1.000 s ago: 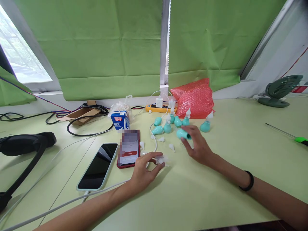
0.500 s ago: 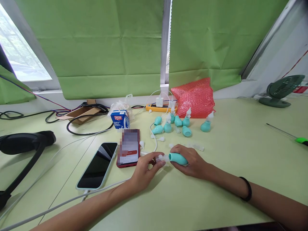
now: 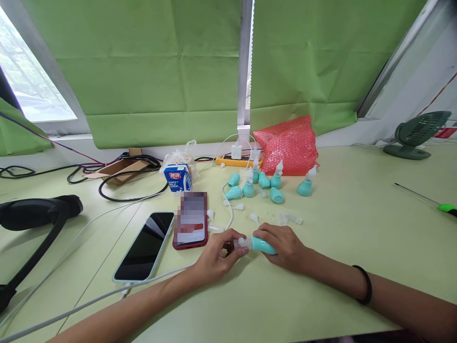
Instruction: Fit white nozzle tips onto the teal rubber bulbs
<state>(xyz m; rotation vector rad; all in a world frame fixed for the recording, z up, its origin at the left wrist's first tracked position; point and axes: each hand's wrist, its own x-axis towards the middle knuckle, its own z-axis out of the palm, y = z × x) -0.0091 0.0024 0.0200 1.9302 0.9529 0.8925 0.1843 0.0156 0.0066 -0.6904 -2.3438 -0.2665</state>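
Note:
Low over the table, my right hand (image 3: pixel 285 245) is wrapped round a teal rubber bulb (image 3: pixel 263 245), its mouth facing left. My left hand (image 3: pixel 217 255) pinches a clear plastic tube piece (image 3: pixel 245 242) between thumb and fingers. The tube's end meets the bulb's mouth; how deep it sits inside I cannot tell. Beyond my hands are several teal bulbs, some loose like this bulb (image 3: pixel 276 195), others with clear nozzle tips like a nasal aspirator (image 3: pixel 305 184). Small white tips (image 3: pixel 254 218) and a clear tube (image 3: pixel 215 228) lie near my fingers.
Left of my hands lie a red-cased phone (image 3: pixel 191 240) and a black-screened phone (image 3: pixel 144 247) with a white cable. Behind are a blue milk carton (image 3: pixel 178 178), a yellow power strip (image 3: pixel 228 162) and a red bubble-wrap bag (image 3: pixel 291 150). A screwdriver (image 3: pixel 446 208) and fan (image 3: pixel 410 136) are right.
The bulb in my right hand has come down and left onto the end of the clear tube piece. The gap between them has closed. My left hand has barely moved.

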